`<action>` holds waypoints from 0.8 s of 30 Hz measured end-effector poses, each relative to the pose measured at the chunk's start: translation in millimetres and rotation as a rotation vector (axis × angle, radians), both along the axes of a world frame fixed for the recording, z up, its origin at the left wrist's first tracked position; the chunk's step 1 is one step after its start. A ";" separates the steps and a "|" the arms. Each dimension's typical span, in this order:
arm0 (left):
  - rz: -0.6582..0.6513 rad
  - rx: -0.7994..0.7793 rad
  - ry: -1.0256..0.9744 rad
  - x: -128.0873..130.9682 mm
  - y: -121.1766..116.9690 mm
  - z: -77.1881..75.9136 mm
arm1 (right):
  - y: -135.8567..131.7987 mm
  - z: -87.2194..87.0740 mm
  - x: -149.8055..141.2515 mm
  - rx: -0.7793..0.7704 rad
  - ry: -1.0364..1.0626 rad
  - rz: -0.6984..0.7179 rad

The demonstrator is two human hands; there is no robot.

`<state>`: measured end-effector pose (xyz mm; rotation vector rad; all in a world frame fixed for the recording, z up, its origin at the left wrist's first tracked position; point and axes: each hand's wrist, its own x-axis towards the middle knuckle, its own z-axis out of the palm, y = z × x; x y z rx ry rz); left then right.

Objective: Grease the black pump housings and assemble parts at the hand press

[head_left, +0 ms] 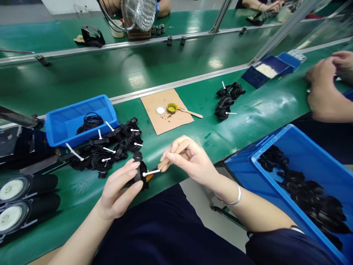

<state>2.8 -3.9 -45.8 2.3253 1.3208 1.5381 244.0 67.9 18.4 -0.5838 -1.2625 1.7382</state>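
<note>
My left hand (121, 189) is closed on a black plastic pump housing (138, 157) near the bench's front edge. A white shaft (151, 172) sticks out of the housing to the right. In my right hand (190, 158) is a small brush (164, 164) with a wooden handle, its bristles against the housing by the shaft. Beyond my hands lies a brown cardboard sheet (154, 123). On it are a round tin of yellowish liquid (171, 108), a white cap (160, 110) and a second brush (190, 111) that reaches over the sheet's edge.
Several black housings with white shafts (102, 159) lie left, beside a blue bin (52, 129) of black rings. More housings (226, 101) stand right of the cardboard. A large blue crate (255, 156) of black parts sits at lower right. A co-worker's hands (328, 88) are at far right.
</note>
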 end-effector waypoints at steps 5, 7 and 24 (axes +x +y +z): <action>0.051 -0.037 -0.002 20.5 7.8 24.7 | 9.8 8.4 17.7 0.100 -0.036 -0.233; 0.102 -0.156 0.012 24.2 8.6 27.3 | 15.2 8.1 26.9 0.092 -0.092 -0.355; 0.010 -0.525 0.011 15.0 -12.3 26.6 | 19.0 -23.5 57.5 -0.145 -0.162 -0.683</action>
